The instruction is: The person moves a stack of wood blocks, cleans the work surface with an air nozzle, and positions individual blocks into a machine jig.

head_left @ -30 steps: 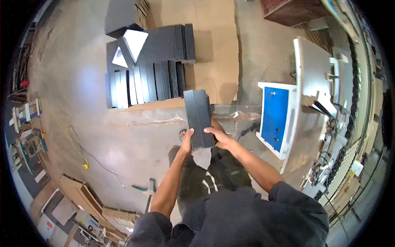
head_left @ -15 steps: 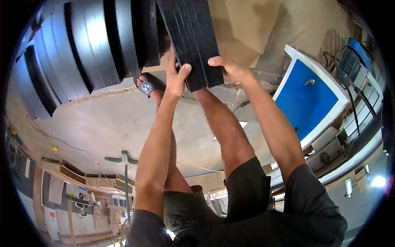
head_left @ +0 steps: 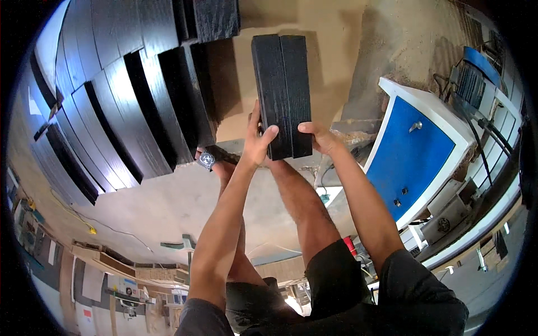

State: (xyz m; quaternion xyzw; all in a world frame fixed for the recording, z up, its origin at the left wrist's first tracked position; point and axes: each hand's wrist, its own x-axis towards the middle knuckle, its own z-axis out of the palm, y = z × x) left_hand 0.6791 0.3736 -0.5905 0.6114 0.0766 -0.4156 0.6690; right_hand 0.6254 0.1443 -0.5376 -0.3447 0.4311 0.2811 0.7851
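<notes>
Between my two hands is a pair of black wooden boards [head_left: 282,89], lying side by side with a thin seam between them. My left hand [head_left: 260,140] grips the left edge near the close end, its thumb on the upper face. On the opposite edge my right hand [head_left: 320,138] presses its thumb against the top; its other fingers are hidden. To the left stand stacked rows of similar black boards [head_left: 131,106], glossy with reflected light. The held boards are apart from that stack.
A blue-fronted white cabinet [head_left: 407,151] stands at the right, beside a motor with a blue cover [head_left: 473,84]. Brown sheet material [head_left: 330,39] covers the floor ahead. A thin cable with a yellow plug [head_left: 91,229] lies on the floor at left. My sandalled foot [head_left: 208,159] is beside the stack.
The held boards and both hands have come lower in view and slightly right, and the boards now stand straighter. More of the stack shows. Both hands keep their hold.
</notes>
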